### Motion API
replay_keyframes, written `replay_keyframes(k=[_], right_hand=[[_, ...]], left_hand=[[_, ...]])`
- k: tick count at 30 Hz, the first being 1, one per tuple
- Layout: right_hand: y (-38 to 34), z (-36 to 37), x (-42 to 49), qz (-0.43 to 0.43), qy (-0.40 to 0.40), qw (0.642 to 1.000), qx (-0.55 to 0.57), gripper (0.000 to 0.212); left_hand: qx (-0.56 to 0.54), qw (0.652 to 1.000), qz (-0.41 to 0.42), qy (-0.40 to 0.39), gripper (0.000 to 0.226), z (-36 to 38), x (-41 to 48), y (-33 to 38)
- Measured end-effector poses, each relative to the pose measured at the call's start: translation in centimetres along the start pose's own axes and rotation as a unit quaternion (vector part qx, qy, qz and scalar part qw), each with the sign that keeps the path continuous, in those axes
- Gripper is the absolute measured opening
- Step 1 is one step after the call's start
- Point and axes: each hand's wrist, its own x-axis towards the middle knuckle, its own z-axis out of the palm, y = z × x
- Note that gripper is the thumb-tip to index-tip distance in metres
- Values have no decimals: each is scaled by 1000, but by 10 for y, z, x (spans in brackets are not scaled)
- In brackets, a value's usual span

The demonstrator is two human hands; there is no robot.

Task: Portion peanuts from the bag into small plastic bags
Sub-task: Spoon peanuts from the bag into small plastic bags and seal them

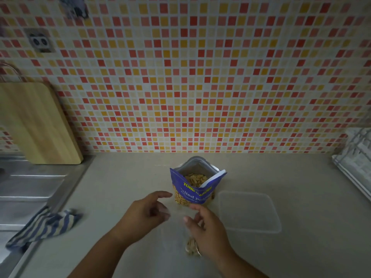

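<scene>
An open blue peanut bag point(195, 187) stands upright on the beige counter point(281, 253), with peanuts showing inside it. Just in front of it, my left hand point(145, 214) and my right hand point(204, 225) both pinch the top of a small clear plastic bag point(174, 233). That bag hangs between the two hands and is hard to see. A small clump of peanuts point(191, 246) lies at the bottom of the clear plastic, below my right hand.
A clear plastic lid point(249, 211) lies flat to the right of the peanut bag. A striped cloth point(44, 223) sits at the sink's edge point(26, 189) on the left. A wooden cutting board point(38, 123) leans on the tiled wall. A dish rack point(355, 157) stands far right.
</scene>
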Motion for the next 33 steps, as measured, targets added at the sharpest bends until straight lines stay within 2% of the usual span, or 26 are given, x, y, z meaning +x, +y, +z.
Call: replay_keyframes(k=[2,4,6,8,9,11,14,17,21,23,26,29,33], right_hand=[[-15,-5,-1,-10,1,997,72,7],[-25,-13,0,-26,8,992,121,14],[-34,-22,2,-33,16,988,150,16],[-41,-27,4,-36,24,986,160,12],[-43,-29,5,-33,33,985,166,8],[-47,-35,7,-42,54,982,176,11],[-53,-47,9,-76,52,986,137,18],[-64,-52,8,-80,34,995,55,27],[-76,-59,9,-81,24,996,39,36],[-82,-63,9,-86,4,995,48,36],[-86,-66,9,-76,-15,996,37,32],[-86,-68,11,-50,-35,998,3,27],[-87,-67,12,-24,-79,996,20,28]], left_hand=[[-66,998,4,-20,47,2,-2,20],[-141,990,-4,-27,43,4,-4,34],[-171,984,5,-48,29,9,-3,45],[-163,986,15,-21,11,17,-1,53],[-143,989,23,16,13,20,1,55],[-85,991,51,89,33,25,6,55],[44,982,110,148,44,27,14,53],[162,957,170,171,39,28,20,48],[306,900,246,190,16,25,21,52],[354,880,255,187,26,23,20,58],[376,872,251,187,42,22,21,59],[349,881,257,187,42,22,22,59],[340,883,287,153,41,22,20,64]])
